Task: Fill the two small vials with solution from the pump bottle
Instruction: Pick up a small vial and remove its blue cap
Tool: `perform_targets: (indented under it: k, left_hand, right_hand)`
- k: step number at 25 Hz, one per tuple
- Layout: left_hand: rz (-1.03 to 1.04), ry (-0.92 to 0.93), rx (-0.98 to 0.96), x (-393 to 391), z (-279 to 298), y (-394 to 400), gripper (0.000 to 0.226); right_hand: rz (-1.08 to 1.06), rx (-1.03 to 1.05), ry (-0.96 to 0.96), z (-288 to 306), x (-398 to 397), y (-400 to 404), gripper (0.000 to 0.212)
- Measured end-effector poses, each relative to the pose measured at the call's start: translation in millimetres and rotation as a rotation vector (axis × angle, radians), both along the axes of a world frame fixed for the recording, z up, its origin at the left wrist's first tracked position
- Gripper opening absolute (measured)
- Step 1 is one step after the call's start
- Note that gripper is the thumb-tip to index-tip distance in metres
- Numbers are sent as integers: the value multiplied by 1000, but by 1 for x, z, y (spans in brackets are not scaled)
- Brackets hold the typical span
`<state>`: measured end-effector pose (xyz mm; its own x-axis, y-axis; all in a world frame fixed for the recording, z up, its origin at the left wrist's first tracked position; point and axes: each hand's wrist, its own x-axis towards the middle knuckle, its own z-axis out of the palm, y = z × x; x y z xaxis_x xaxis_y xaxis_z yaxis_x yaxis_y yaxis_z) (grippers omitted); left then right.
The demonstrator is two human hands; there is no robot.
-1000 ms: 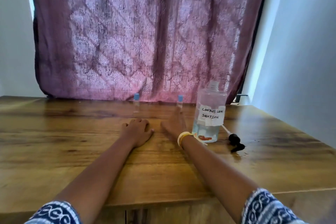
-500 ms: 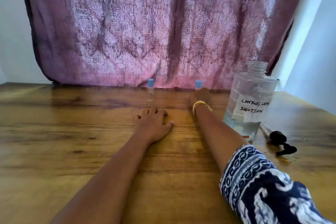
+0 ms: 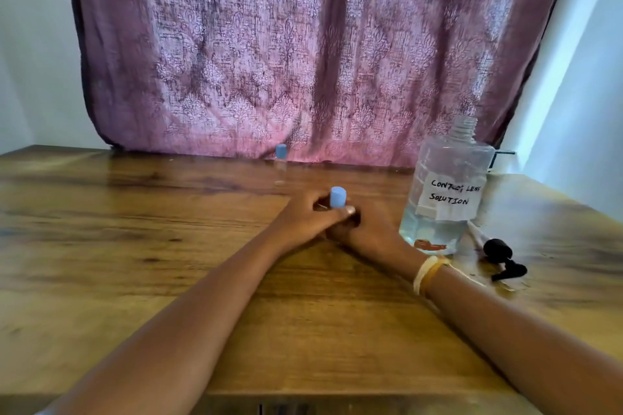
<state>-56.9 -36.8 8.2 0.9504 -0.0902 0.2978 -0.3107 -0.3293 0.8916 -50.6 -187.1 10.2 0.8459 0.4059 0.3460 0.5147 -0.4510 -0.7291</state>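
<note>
A small clear vial with a blue cap (image 3: pixel 337 197) stands upright at the table's middle, gripped between both hands; only its cap shows. My left hand (image 3: pixel 308 217) wraps it from the left, and my right hand (image 3: pixel 369 229) holds it from the right, low down. The second blue-capped vial (image 3: pixel 280 162) stands alone near the curtain, behind and left of my hands. The clear bottle (image 3: pixel 448 192), labelled contact lens solution, stands open-necked to the right of my right hand, partly filled. Its black pump head (image 3: pixel 502 258) with tube lies on the table beside it.
The wooden table (image 3: pixel 135 246) runs from the curtain (image 3: pixel 303 44) at the back to its front edge under my forearms. A wet patch lies around the pump head. White walls stand left and right.
My right hand reached to the far right vial and brought it back to the table's middle. My left hand lifted off the table and closed on the same vial.
</note>
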Motion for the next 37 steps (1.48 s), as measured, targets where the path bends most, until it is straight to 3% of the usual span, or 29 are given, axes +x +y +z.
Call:
perform_targets:
  k: [3, 7, 10, 14, 19, 24, 37]
  left_hand:
    - [-46, -11, 128, 1, -1, -5, 38]
    - [-13, 2, 77, 9, -5, 4, 55]
    - [-10, -23, 91, 7, -6, 6, 37]
    - [-13, -16, 76, -2, -5, 6, 32]
    - [-14, -66, 108, -12, -1, -2, 18]
    - [-19, -78, 135, -9, -4, -4, 14]
    - [-183, -99, 127, -6, -5, 1, 22]
  right_hand:
    - [72, 31, 78, 3, 0, -20, 22]
    - [52, -43, 75, 5, 6, -18, 28]
    - [23, -87, 128, 16, 5, -25, 19]
    - [-79, -104, 30, 24, -1, -24, 15]
    - [-119, 184, -37, 24, -1, -22, 21]
    - [-134, 155, -125, 22, -5, -16, 27]
    - [159, 43, -207, 31, -8, -25, 10]
